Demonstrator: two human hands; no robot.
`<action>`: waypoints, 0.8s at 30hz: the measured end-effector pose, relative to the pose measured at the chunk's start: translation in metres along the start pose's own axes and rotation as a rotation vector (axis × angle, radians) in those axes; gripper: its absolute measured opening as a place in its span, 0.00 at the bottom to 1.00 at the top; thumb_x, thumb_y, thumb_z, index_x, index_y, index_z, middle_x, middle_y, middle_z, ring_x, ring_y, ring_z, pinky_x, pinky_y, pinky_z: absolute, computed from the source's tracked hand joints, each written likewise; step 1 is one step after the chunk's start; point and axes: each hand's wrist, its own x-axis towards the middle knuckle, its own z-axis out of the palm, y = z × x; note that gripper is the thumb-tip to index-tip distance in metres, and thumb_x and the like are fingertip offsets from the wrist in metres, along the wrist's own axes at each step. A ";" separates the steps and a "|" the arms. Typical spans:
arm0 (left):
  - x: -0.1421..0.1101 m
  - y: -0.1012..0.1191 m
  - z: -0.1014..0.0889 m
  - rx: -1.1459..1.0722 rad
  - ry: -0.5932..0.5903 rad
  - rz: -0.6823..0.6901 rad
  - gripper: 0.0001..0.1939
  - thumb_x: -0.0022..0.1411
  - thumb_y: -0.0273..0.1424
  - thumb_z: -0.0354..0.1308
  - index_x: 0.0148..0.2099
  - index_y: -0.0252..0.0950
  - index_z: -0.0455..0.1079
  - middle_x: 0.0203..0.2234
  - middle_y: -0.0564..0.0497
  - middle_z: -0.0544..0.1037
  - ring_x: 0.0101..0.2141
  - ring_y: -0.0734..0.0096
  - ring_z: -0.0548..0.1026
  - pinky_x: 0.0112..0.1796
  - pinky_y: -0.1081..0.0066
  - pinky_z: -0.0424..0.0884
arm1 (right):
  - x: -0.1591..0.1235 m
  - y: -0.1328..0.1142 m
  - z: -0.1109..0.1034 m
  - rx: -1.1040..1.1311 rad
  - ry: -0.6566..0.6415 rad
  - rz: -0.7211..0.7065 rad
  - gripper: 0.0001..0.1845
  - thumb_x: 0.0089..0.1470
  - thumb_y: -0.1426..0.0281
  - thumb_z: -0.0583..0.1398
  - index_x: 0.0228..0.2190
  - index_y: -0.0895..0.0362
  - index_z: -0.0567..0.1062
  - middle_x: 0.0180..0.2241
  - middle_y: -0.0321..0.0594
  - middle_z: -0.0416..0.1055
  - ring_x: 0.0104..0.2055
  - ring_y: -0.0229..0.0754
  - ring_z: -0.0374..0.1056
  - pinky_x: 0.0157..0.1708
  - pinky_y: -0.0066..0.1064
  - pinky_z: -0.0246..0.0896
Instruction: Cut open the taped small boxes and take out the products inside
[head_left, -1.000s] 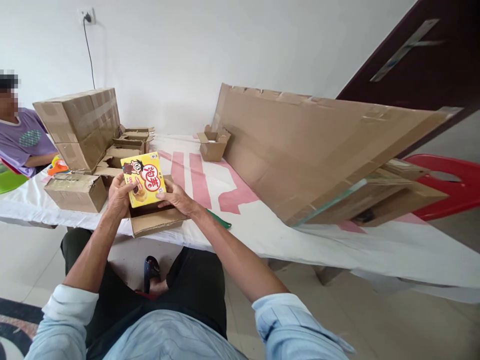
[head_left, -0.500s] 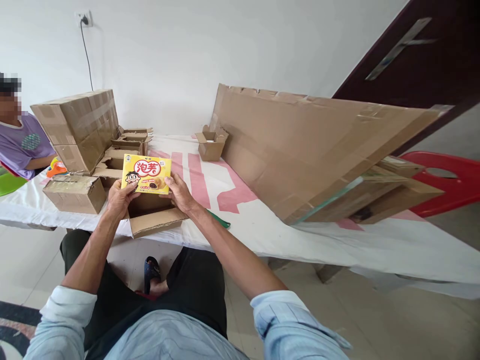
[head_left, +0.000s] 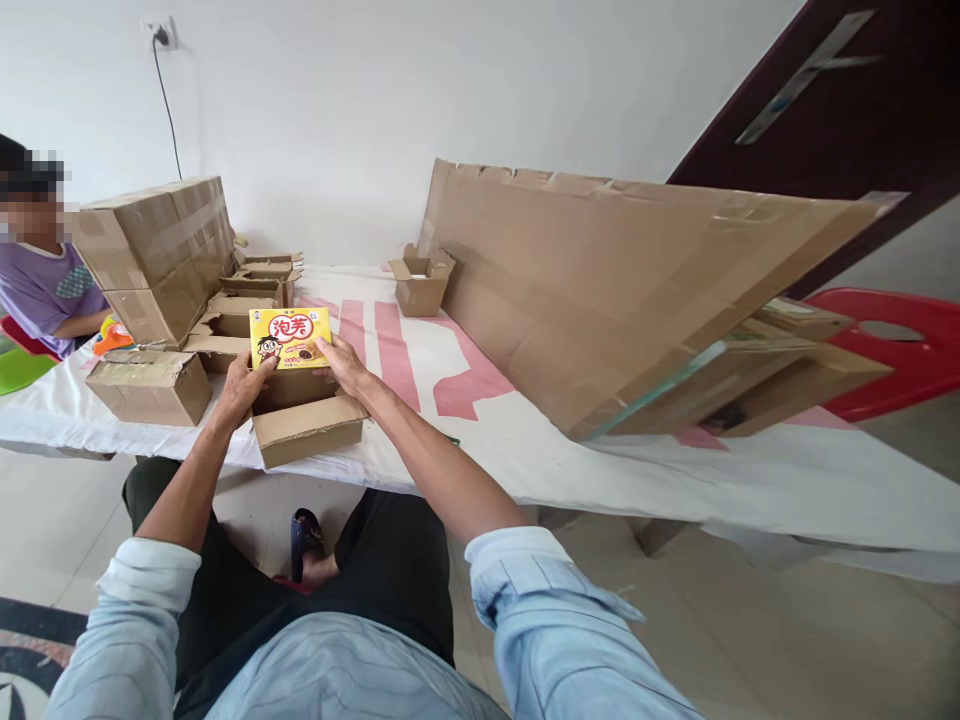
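Observation:
A yellow snack box [head_left: 296,350] with red lettering and a cartoon face is held between my two hands, its printed front toward me. My left hand [head_left: 244,385] grips its left end, thumb on the front. At the right end my right hand [head_left: 346,368] is closed on it, thumb on the front and fingers behind. Just below and behind the snack box stands an open cardboard carton [head_left: 309,428], its near side facing me. The snack box and my hands hide part of the carton's inside.
A stack of taped cartons [head_left: 161,255] and a closed carton [head_left: 150,385] stand left, beside several open cartons [head_left: 247,300]. A small open carton [head_left: 421,290] sits farther back. A large cardboard sheet [head_left: 600,290] leans on the right. A person in purple [head_left: 45,290] sits at far left.
Both hands have moved the snack box slightly away from me, over the open carton. More of the carton's near side shows now. The person at the left has shifted a little to the right.

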 end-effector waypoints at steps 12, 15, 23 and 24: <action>-0.002 0.006 -0.001 -0.073 0.013 -0.022 0.32 0.44 0.53 0.83 0.44 0.36 0.83 0.38 0.43 0.88 0.39 0.56 0.84 0.32 0.70 0.77 | 0.000 0.008 0.000 0.036 0.012 -0.028 0.29 0.68 0.47 0.69 0.60 0.50 0.79 0.57 0.46 0.86 0.54 0.50 0.85 0.44 0.38 0.87; -0.002 0.010 -0.002 -0.092 0.016 -0.031 0.32 0.44 0.50 0.84 0.45 0.35 0.84 0.39 0.43 0.88 0.36 0.59 0.83 0.31 0.71 0.77 | 0.002 0.005 0.000 0.030 0.043 -0.040 0.31 0.65 0.48 0.70 0.61 0.50 0.77 0.58 0.46 0.86 0.54 0.50 0.85 0.46 0.40 0.87; -0.001 0.026 -0.002 -0.140 0.035 0.079 0.31 0.48 0.50 0.82 0.48 0.37 0.82 0.42 0.45 0.87 0.37 0.62 0.81 0.32 0.71 0.77 | 0.005 -0.012 0.001 0.032 0.019 -0.205 0.39 0.61 0.43 0.70 0.67 0.46 0.74 0.62 0.45 0.83 0.60 0.55 0.82 0.50 0.45 0.87; -0.001 0.028 -0.002 -0.145 0.033 0.090 0.31 0.48 0.50 0.81 0.48 0.38 0.81 0.42 0.45 0.86 0.37 0.63 0.81 0.32 0.72 0.77 | 0.005 -0.015 0.001 0.032 0.013 -0.226 0.40 0.61 0.42 0.69 0.67 0.46 0.74 0.63 0.45 0.82 0.60 0.56 0.82 0.50 0.45 0.87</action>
